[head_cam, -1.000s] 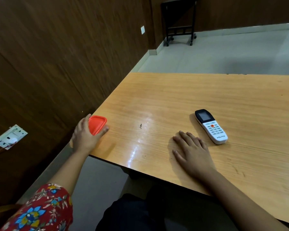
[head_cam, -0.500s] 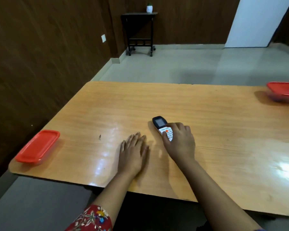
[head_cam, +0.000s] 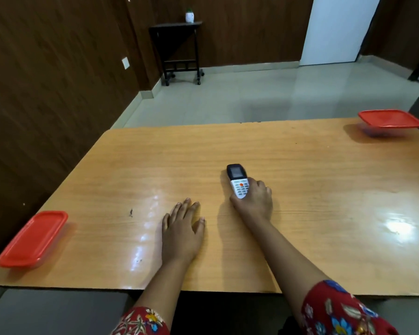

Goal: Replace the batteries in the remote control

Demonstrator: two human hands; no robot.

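Observation:
A white remote control [head_cam: 238, 181] with a black screen end and an orange button lies face up near the middle of the wooden table [head_cam: 300, 189]. My right hand [head_cam: 254, 199] is wrapped around its near end, thumb on one side and fingers on the other. My left hand [head_cam: 182, 230] rests flat on the table to the left of it, palm down, fingers apart, holding nothing. No batteries are visible.
A red-lidded container [head_cam: 33, 239] sits at the table's near left corner. Another red-lidded container [head_cam: 389, 122] stands at the far right corner. A dark wood wall runs along the left; a black side table [head_cam: 177, 47] stands far back.
My left hand let go of the left container and came to rest flat beside the remote. My right hand reached forward and closed on the remote. The view swung right.

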